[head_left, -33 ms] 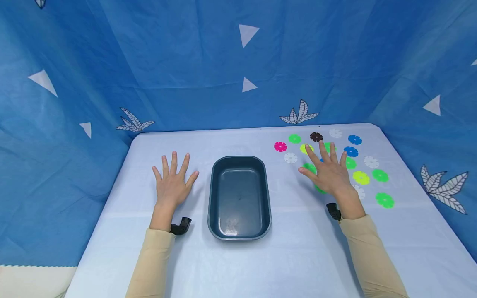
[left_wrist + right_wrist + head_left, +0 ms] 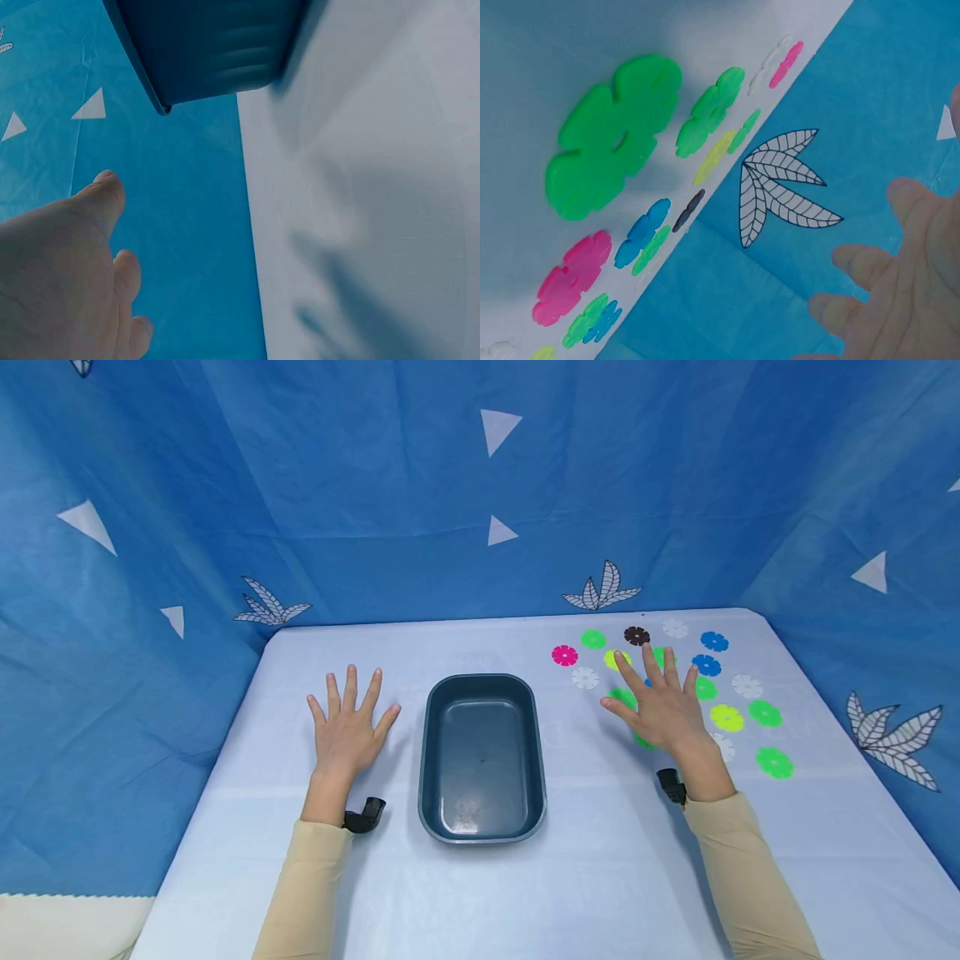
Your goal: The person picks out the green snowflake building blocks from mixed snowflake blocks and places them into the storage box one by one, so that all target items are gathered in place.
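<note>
These flower-shaped discs (image 2: pixel 727 718) lie flat on the white table (image 2: pixel 247 860), right of the grey-blue tray (image 2: pixel 482 841). Look like thin plastic, so probably light, stiffish, kinda slick; I'd pinch opposite notched edges. My right hand (image 2: pixel 667 714) hovers over some, empty, fingers spread wide. My left hand (image 2: pixel 345 739), left of the tray, is splayed and empty too.

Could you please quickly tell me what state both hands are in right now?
Left hand: open, spread wide, holding nothing.
Right hand: open, spread over some of the discs, holding nothing.
</note>
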The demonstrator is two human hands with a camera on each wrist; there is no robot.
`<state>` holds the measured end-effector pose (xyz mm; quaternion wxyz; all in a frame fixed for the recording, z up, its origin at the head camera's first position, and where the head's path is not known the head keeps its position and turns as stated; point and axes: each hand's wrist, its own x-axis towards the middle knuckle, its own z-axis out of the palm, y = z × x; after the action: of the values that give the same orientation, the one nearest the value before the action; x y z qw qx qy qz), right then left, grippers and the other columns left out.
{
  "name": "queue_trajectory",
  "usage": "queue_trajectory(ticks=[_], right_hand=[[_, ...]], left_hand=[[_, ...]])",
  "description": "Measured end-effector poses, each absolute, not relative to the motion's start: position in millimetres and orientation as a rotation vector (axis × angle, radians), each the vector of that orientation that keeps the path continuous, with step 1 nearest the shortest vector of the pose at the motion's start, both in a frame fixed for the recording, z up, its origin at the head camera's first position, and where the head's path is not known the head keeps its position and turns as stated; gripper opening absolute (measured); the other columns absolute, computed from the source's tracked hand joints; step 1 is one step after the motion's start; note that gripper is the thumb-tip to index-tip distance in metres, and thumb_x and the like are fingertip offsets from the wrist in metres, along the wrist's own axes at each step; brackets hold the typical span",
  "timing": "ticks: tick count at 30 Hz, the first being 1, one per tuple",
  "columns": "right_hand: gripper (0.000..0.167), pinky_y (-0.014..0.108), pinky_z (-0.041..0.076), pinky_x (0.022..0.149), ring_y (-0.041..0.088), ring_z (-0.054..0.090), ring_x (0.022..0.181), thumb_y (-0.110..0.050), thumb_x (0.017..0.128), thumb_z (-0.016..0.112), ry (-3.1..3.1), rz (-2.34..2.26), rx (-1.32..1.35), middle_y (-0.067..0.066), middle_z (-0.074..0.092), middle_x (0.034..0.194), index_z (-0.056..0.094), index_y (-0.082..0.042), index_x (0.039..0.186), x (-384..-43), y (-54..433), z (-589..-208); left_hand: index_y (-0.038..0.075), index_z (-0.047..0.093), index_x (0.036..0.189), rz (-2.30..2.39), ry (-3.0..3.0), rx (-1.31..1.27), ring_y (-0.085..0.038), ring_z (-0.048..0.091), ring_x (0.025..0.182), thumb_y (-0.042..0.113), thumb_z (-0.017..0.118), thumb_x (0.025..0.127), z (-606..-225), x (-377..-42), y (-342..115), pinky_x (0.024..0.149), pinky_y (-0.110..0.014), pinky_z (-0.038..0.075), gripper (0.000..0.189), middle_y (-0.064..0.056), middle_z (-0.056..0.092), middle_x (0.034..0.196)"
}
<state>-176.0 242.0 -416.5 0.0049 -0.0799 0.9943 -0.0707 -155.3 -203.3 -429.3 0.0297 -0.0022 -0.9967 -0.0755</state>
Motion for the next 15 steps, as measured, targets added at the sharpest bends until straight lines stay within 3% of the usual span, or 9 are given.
queue_trajectory(ticks=[15], right_hand=[[0.084,0.077,-0.005,0.109,0.051,-0.008,0.146,-0.064,0.094,0.043,3.153,-0.256,-0.247,0.026,0.007,0.162,0.007,-0.025,0.159,-174.8,249.3,-411.7]], left_hand=[[0.021,0.015,0.159,-0.267,-3.079,-0.023,-0.046,-0.009,0.149,0.057,0.039,0.099,-431.9,-155.0,-202.7,0.114,-0.071,-0.005,0.073,-0.019,0.001,0.164]])
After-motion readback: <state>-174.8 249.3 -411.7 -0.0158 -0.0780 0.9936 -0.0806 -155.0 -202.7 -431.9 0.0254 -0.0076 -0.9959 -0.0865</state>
